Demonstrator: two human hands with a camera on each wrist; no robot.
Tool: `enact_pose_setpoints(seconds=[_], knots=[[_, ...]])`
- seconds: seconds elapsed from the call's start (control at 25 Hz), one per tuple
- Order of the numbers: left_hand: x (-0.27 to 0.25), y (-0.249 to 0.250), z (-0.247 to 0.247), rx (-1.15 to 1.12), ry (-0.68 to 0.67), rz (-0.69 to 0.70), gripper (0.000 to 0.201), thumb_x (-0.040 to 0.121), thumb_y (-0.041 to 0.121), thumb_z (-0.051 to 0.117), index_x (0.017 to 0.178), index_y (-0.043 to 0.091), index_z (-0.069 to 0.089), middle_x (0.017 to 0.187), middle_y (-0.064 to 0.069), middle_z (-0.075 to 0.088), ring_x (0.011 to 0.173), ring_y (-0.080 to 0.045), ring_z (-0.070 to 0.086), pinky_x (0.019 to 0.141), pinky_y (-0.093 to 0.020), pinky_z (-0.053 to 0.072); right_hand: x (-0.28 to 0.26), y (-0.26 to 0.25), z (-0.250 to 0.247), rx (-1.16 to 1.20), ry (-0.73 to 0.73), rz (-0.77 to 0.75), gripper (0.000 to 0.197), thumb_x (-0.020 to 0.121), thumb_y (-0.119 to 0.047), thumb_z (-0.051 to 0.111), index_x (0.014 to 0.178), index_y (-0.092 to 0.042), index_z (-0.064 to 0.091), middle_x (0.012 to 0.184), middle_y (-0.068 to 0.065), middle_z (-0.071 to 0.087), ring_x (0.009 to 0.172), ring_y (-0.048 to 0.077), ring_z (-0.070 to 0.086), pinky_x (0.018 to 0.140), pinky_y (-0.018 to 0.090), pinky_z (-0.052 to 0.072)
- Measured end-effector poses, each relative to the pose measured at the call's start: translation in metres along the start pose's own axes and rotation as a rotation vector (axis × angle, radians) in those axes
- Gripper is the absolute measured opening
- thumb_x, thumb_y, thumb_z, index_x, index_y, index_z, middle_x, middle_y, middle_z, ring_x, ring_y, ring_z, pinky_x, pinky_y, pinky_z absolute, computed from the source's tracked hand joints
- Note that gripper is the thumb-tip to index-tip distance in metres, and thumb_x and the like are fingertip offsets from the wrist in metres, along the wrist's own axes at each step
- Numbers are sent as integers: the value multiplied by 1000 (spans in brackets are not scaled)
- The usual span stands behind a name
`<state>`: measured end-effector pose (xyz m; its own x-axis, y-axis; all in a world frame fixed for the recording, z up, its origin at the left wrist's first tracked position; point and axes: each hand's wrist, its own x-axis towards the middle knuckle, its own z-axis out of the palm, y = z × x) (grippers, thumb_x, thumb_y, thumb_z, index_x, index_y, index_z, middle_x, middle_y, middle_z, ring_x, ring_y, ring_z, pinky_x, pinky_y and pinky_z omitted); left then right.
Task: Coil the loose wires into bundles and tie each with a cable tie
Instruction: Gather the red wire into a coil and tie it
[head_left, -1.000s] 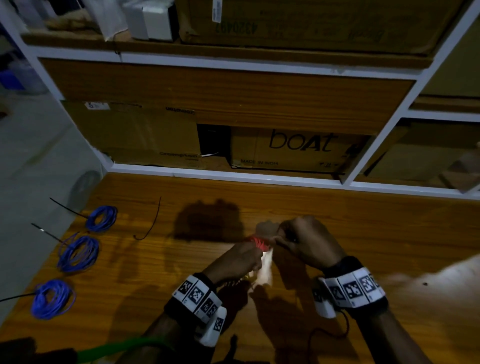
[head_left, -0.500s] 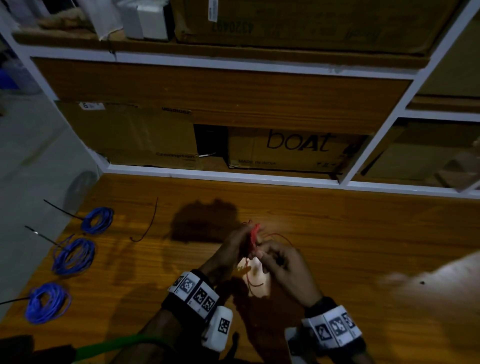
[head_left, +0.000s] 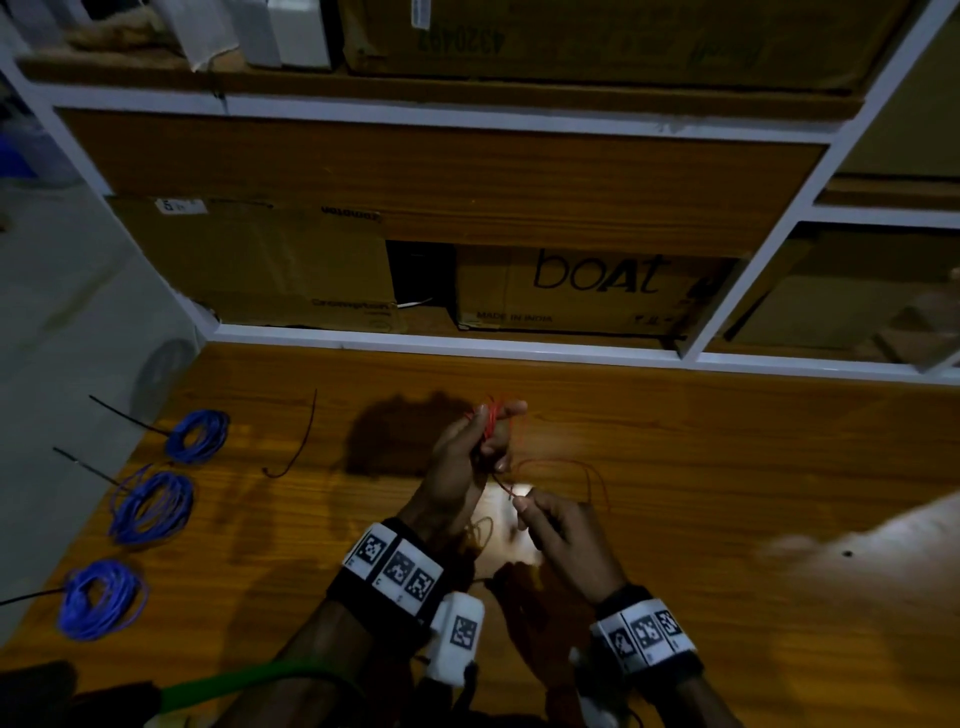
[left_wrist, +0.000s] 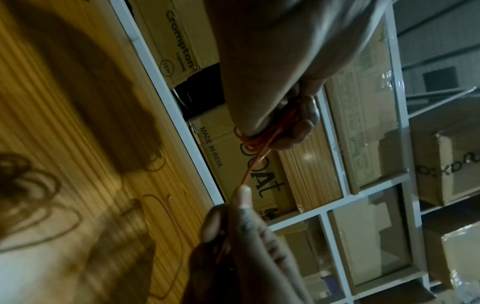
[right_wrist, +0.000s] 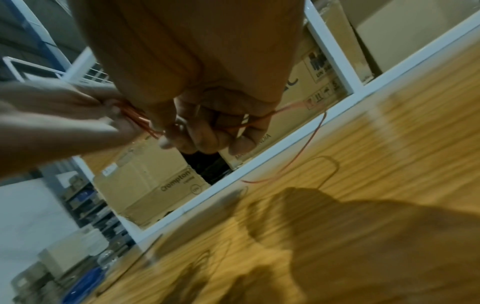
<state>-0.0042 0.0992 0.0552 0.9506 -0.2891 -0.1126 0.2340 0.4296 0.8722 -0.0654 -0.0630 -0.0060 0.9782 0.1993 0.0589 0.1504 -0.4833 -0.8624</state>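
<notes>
1. winding red wire (head_left: 491, 421) above the desk (head_left: 701, 467), partly coiled round the left hand (head_left: 462, 462) and trailing in a loose loop to the right.
2. looking thin, light and springy; likely to unwind if let go, so best pinched across all the loops at one spot, with the free end kept taut.
3. left hand raised, fingers (left_wrist: 296, 133) and thumb curling tight on the small coil.
4. right hand (head_left: 558, 530) nearer the body, fingertips (left_wrist: 240, 195) pinching the free strand just below the coil, wrist angling up.
5. lying well to the left: three blue coils (head_left: 150, 506), already tied, and one loose tie (head_left: 298, 452) waiting on the desk.
</notes>
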Motion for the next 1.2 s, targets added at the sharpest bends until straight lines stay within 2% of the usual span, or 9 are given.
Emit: enact_pose_setpoints(seconds=[0.12,0.24,0.36,0.44,0.56,0.72,0.92,1.04,1.2], knots=[[-3,10,2,-25,-80,-16,49,108,33,29,119,-2,61,60,4,30,49,-10,32,54,-23,30,6,9,-6,-58,-26,20,36,104,-41,49,75,-23,61,59,-11,55,55,7,54,57,28,40],[-8,15,-1,71,-175,-52,51,107,33,31,116,-5,63,61,1,27,47,-8,27,50,-21,29,21,26,-25,-322,3,-1,45,100,-60,41,76,-30,64,63,-10,64,55,4,58,57,35,51],[-14,15,-8,243,-296,-147,52,108,32,31,118,-9,61,64,-1,30,51,-10,29,51,-25,26,35,29,-55,-552,52,4,51,96,-66,33,73,-29,58,61,-7,61,52,7,54,51,32,43],[-18,11,-10,357,-351,-216,51,108,33,33,117,-5,65,64,1,34,53,-10,31,51,-25,26,44,18,-70,-704,33,-22,50,93,-64,30,75,-29,59,64,-8,60,56,12,56,56,30,40],[-23,-3,-4,463,-321,-270,49,108,38,36,115,3,69,64,3,39,54,-11,33,52,-26,27,52,-7,-83,-749,9,-41,39,97,-56,46,69,-31,55,59,-11,52,54,11,53,58,28,37],[-27,-14,5,498,-272,-260,46,108,39,34,108,8,68,64,6,40,55,-8,33,54,-26,28,42,-47,-84,-424,14,-52,45,98,-38,60,55,-31,51,45,-11,42,47,5,49,48,16,29],[-23,-9,5,467,-82,-184,53,108,42,28,71,28,64,60,10,43,54,-8,34,55,-26,28,31,-79,-81,-449,-132,-46,22,102,-29,54,83,-35,65,63,-14,58,61,0,56,52,17,39],[-16,-11,4,369,4,-175,53,108,44,24,96,18,68,61,8,48,54,-8,40,54,-24,31,27,-84,-67,-518,-151,-86,17,100,-31,54,104,-31,70,77,-13,69,69,0,63,64,24,56],[-6,-14,2,198,94,-162,47,104,43,37,129,8,58,70,6,60,66,-14,54,61,-32,41,19,-79,-44,-393,-124,-118,20,101,-32,52,115,-32,67,81,-14,71,70,1,65,66,26,58]])
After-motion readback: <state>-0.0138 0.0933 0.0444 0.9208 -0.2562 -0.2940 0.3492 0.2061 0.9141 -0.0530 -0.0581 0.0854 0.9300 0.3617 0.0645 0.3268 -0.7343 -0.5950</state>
